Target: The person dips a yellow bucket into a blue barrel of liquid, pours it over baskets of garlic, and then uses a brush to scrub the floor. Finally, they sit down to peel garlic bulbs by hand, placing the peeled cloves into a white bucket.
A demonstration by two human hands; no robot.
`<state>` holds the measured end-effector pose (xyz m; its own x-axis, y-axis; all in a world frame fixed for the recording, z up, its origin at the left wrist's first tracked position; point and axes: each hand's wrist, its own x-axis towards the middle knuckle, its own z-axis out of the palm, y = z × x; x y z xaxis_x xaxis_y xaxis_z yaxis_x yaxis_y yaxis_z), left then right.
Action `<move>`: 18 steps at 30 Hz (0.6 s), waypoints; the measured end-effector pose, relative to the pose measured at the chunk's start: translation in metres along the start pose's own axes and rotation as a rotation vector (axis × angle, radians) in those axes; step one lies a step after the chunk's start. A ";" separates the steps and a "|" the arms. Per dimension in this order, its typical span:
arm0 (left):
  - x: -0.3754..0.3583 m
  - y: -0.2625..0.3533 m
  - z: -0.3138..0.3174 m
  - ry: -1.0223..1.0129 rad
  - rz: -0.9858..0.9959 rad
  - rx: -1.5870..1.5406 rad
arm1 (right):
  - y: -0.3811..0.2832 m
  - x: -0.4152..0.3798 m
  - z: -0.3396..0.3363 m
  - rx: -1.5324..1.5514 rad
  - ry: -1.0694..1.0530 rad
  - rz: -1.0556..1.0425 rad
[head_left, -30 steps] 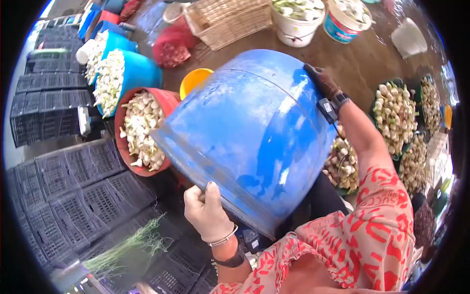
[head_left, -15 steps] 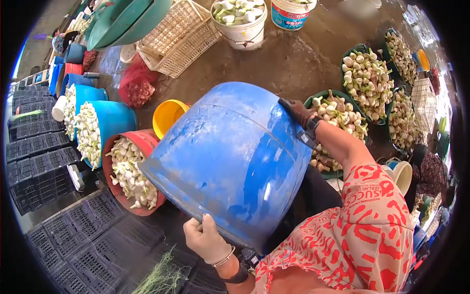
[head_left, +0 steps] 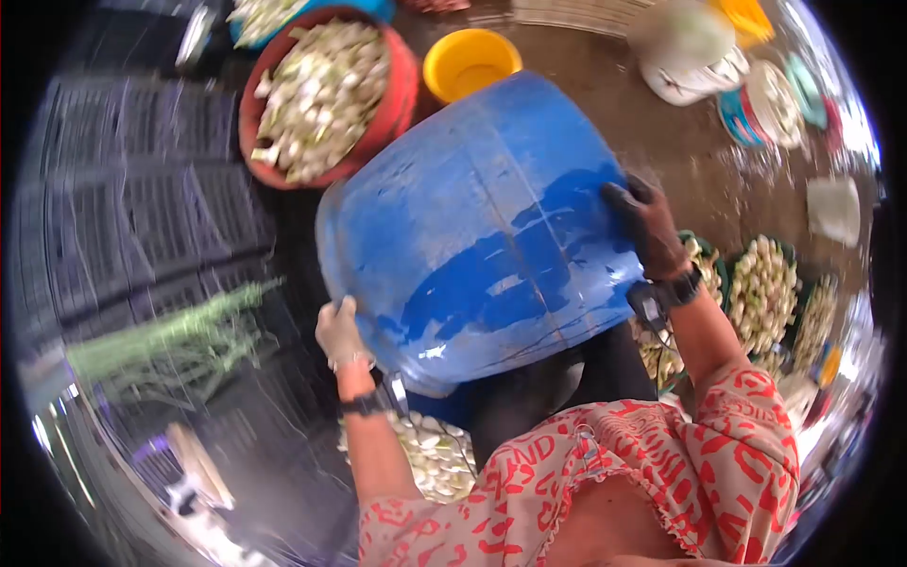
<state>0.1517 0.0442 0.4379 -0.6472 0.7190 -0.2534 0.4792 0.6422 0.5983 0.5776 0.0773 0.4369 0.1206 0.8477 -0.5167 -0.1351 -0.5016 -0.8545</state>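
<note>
A large blue tub (head_left: pixel 482 227), wet in patches, lies tilted on its side between my hands. Its rim is at the left and its base at the right. My left hand (head_left: pixel 342 333), in a pale glove, has its fingers closed on the rim at the lower left. At the base end, my right hand (head_left: pixel 650 227) in a dark glove grips the tub's edge. The inside of the tub faces away from me. Below the rim, near my left forearm, lie many white garlic bulbs (head_left: pixel 436 458).
A red tub of garlic (head_left: pixel 402 85) stands at the upper left beside a yellow basin (head_left: pixel 470 64). Black crates (head_left: pixel 142 217) and green stalks (head_left: pixel 179 331) fill the left. Garlic baskets (head_left: pixel 763 295) stand at the right, with buckets (head_left: pixel 756 106) at the upper right.
The view has swung left, so the surroundings appear shifted and turned. The blue tub has turned with its rim end now at the left, still held in both hands. Garlic below my left forearm has come into view.
</note>
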 end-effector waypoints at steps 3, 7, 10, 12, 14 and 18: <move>0.029 -0.042 0.011 -0.069 0.018 0.165 | -0.041 -0.031 0.039 -0.129 -0.056 -0.039; 0.054 -0.109 0.052 -0.149 -0.016 0.057 | -0.035 -0.061 0.089 -0.320 -0.078 -0.208; 0.056 -0.132 0.083 -0.303 -0.136 0.040 | -0.005 -0.062 0.114 -0.377 -0.099 -0.193; 0.037 -0.118 0.091 -0.316 -0.044 -0.004 | 0.017 -0.053 0.135 -0.415 -0.144 -0.203; -0.005 -0.087 0.078 -0.379 0.144 -0.155 | 0.033 -0.052 0.174 -0.362 -0.201 -0.069; -0.074 -0.060 0.046 -0.329 0.413 -0.108 | 0.084 -0.035 0.262 -0.173 -0.465 -0.101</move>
<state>0.1986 -0.0352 0.3861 -0.1897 0.9623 -0.1947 0.5795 0.2698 0.7690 0.3039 0.0506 0.3980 -0.3314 0.8611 -0.3855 0.0246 -0.4006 -0.9159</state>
